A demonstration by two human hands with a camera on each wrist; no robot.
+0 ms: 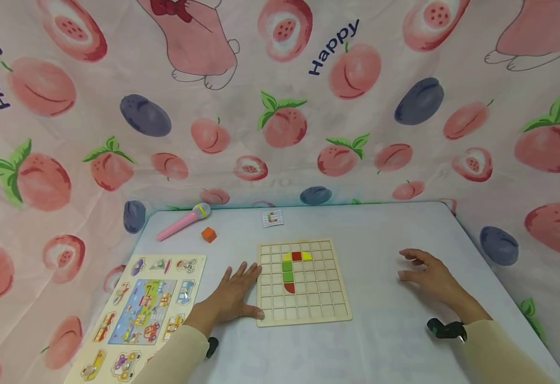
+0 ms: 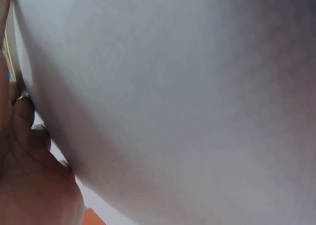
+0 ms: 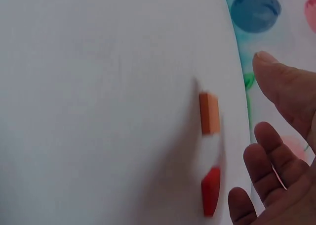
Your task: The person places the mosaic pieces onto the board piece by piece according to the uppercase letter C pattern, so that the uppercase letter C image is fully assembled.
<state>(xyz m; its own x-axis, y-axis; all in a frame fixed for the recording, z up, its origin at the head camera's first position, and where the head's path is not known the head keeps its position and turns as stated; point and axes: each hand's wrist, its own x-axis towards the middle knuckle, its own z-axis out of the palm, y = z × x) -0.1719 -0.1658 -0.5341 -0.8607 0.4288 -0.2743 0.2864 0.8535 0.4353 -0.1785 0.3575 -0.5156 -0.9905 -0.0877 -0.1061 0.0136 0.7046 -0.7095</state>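
Note:
A square wooden grid board (image 1: 318,298) lies on the table with a few coloured pieces in its cells: two yellow, two red and a green strip (image 1: 287,271). My left hand (image 1: 234,293) rests beside it, fingers spread, fingertips and thumb touching the board's left edge. In the left wrist view, that hand (image 2: 34,185) partly hides the board's edge. My right hand (image 1: 431,280) is held over the table's right side, apart from the board, fingers loosely bent around nothing. In the right wrist view, an orange block (image 3: 209,113) and a red block (image 3: 211,191) stand near its fingers.
A picture puzzle board (image 1: 196,266) lies at left. Behind it are a pink toy microphone (image 1: 181,224) and an orange cube (image 1: 208,234). A small pattern card (image 1: 272,217) lies near the table's back edge. A fruit-printed cloth (image 1: 261,176) hangs behind.

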